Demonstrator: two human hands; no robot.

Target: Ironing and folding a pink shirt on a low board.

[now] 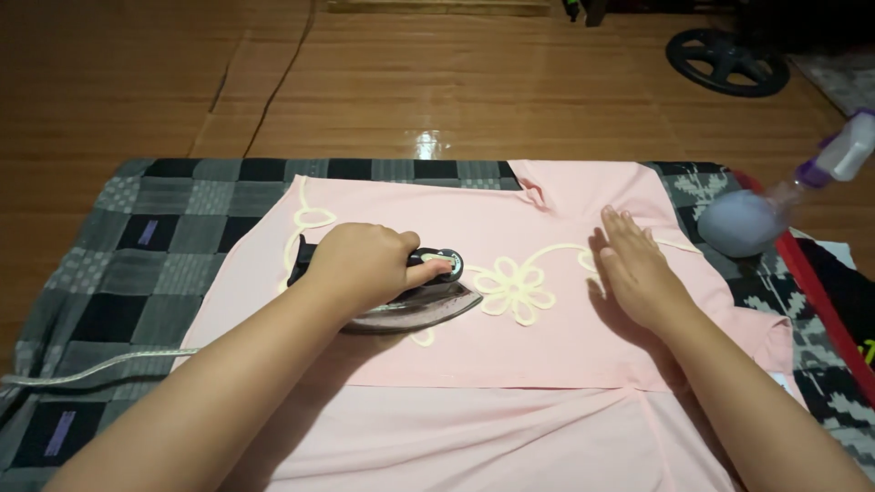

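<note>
I see the left hand (365, 264) wrapped around the handle of an iron (410, 296), fingers curled tight, thumb lying along the top near the dial. The iron sits flat on a pink garment (547, 346), its tip pointing right toward a cream flower decoration (515, 290) stitched on the cloth. The grip from above lets the hand press the soleplate down and steer the point.

The right hand (638, 269) holds nothing: it lies flat, palm down, fingers together and stretched toward the far side, just right of the flower. I judge it pins the fabric so it stays smooth and taut ahead of the tip.

The garment is spread in the middle of a grey and black checked blanket (137, 237), which pads it against the brown mat floor (437, 82). A pale cord (100, 366) trails from the iron's rear off to the near left, clear of the cloth.

On the right, beside the blanket's edge, a spray bottle (843, 155) lies tilted next to a rounded grey-blue object (743, 221) that I cannot identify. Far right on the floor stands a dark wheel-shaped item (726, 61).
</note>
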